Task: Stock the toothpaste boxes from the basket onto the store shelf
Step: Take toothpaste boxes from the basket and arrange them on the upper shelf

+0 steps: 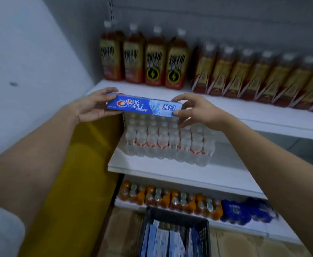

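The shelf (226,110) is standing as the landmark here, a white board running from the wall on the left out past the right edge. Along its back, brown drink bottles (146,58) are lining up in a row, and its front strip is lying bare, with no toothpaste box resting on it anywhere in view. Below the shelf, a pack of clear water bottles (168,143) is sitting on the next board down, and lower again orange bottles (168,199) and blue bottles (244,210) are filling the bottom level.

Well below the shelf, at the foot of the unit, the basket (205,230) is holding several more boxes standing on end, so most of the stock appears to be waiting.

Just in front of the shelf's front edge, and level with it, one blue toothpaste box (144,107) is hanging lengthwise in the air, not yet touching the board. The left hand (94,106) is gripping the box's left end, fingers curled over the top and thumb under it. The right hand (194,112) is pinching the right end, fingers above and thumb below, the remaining fingers spreading loosely.

By my judgement, the job is sitting near its start: this box is about to go down, and the basket's load is remaining.
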A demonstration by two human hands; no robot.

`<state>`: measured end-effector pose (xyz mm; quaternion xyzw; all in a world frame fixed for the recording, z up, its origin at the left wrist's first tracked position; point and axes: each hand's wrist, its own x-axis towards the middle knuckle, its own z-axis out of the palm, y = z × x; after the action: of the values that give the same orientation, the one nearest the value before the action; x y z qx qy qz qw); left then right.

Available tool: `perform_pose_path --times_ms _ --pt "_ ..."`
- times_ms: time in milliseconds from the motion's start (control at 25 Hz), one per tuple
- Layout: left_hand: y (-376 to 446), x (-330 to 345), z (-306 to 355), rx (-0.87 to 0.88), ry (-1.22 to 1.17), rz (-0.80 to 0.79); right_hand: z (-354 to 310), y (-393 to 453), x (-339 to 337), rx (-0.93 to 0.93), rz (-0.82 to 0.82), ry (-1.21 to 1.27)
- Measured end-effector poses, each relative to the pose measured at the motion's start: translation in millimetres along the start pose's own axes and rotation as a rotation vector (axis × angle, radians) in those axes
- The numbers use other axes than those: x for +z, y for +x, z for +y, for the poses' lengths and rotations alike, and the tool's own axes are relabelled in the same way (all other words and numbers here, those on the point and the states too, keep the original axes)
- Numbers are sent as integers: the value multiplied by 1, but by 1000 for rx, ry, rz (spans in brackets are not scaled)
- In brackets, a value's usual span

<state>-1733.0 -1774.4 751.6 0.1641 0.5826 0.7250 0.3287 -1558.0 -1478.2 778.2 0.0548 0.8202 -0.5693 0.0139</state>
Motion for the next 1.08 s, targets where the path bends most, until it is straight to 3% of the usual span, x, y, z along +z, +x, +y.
perform_pose_path --times_ms 240,520,800,1080 --pt "-9 42 119 171 172 -30 -85 -7 -51 -263 153 20" --pt "-29 106 224 400 201 74 -179 -17 -108 -493 216 1" --pt "-22 129 274 547 389 215 -229 0 -130 -533 261 -37" --pt "20 109 339 654 608 346 -292 65 -139 -648 503 -160"
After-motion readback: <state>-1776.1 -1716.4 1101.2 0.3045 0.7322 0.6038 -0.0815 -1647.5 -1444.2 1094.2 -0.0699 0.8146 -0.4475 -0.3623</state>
